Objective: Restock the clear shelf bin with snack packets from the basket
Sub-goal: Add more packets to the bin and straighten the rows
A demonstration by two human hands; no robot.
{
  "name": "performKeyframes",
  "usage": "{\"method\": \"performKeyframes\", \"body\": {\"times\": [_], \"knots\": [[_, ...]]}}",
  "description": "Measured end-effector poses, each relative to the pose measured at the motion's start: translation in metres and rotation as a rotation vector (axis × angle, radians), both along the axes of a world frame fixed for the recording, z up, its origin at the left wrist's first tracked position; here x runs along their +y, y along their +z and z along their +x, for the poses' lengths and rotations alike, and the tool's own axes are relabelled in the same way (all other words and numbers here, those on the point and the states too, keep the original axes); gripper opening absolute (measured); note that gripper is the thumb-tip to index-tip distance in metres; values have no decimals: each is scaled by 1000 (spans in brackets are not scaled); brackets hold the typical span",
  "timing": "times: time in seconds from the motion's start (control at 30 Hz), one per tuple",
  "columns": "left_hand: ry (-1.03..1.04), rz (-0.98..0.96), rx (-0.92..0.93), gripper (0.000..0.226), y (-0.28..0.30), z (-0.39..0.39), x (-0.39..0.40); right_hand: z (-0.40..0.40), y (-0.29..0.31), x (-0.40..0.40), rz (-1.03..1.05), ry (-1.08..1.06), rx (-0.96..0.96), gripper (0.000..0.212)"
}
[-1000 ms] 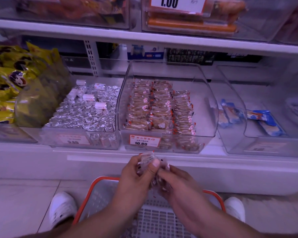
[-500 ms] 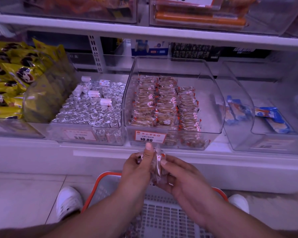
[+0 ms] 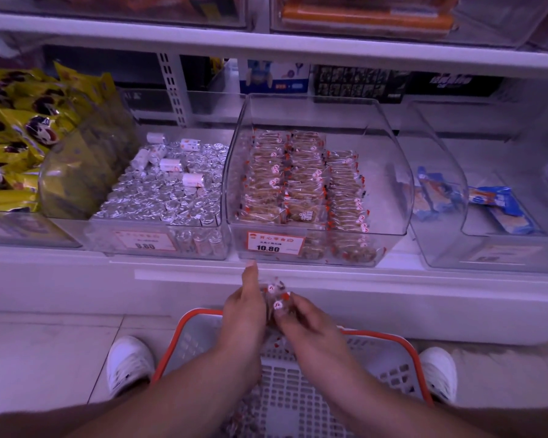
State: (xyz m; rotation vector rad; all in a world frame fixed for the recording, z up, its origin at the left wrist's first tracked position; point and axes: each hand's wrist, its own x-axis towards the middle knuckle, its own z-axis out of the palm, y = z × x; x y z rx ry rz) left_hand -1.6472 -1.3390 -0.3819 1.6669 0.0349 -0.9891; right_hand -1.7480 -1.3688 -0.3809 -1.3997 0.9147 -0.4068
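Note:
Both my hands hold a small stack of clear snack packets [image 3: 276, 298] with red-and-white marks, just above the basket and below the shelf edge. My left hand [image 3: 246, 306] grips the stack from the left with its thumb raised. My right hand [image 3: 301, 320] pinches it from the right. The clear shelf bin [image 3: 389, 172] in the middle of the shelf holds three rows of the same packets, with bare floor on its right side. The grey basket with a red rim [image 3: 389, 339] sits on the floor between my feet, with a few packets in it.
A bin of silver-foil sweets [image 3: 168, 197] stands left of the target bin, and yellow bags [image 3: 16, 128] lie further left. To the right is a clear bin with blue packets [image 3: 437, 191]. An upper shelf board [image 3: 266, 45] overhangs the bins.
My hands have kept the packet stack between them and shifted it slightly. The camera has tilted, so the shelf sits a little higher in view.

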Motion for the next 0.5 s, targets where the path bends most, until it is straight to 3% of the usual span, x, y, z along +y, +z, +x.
{"method": "performKeyframes", "body": {"times": [0.17, 0.3, 0.4, 0.5], "knots": [[-34, -37, -29, 61, 7, 5, 0, 0, 2, -8, 124, -32, -124, 20], [16, -86, -76, 60, 11, 1, -2, -5, -6, -2, 39, -55, -130, 30], [36, -112, 38, 55, 13, -1, -2, -3, -8, 2, 26, -88, -133, 33], [-1, -149, 186, 59, 15, 3, -2, 1, -6, -5, 100, -79, -143, 21]]}}
